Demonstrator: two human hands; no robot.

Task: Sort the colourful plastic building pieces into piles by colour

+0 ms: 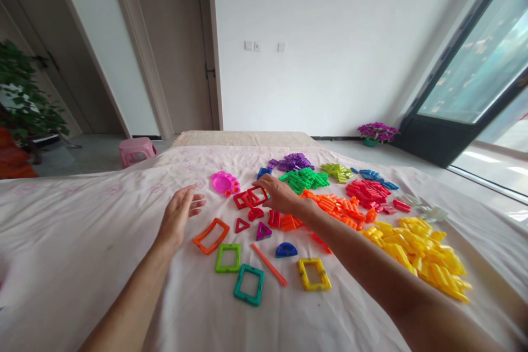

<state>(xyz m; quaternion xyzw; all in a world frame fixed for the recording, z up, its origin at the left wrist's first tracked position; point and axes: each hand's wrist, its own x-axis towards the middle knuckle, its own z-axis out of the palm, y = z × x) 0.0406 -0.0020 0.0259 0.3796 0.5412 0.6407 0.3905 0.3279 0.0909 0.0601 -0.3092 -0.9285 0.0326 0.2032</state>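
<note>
My right hand [280, 193] reaches over the middle of the cloth, its fingers closed on a red square frame [258, 196]. Another red frame [241, 201] lies just left of it, partly overlapped. My left hand [178, 215] is raised at the left, fingers apart, holding nothing. Between and below the hands are a pink bear-shaped piece [223, 182], a small red triangle [242, 225], a red half-round piece [256, 214], a purple triangle [263, 231] and an orange frame [211, 236].
Nearer are a green frame [228, 258], teal frame [249, 285], orange stick [269, 265], blue half-round piece [286, 250] and yellow frame [314, 274]. Piles of yellow [424, 256], red [368, 192], green [305, 179] and purple pieces [296, 162] lie rightward on the cloth [103, 242].
</note>
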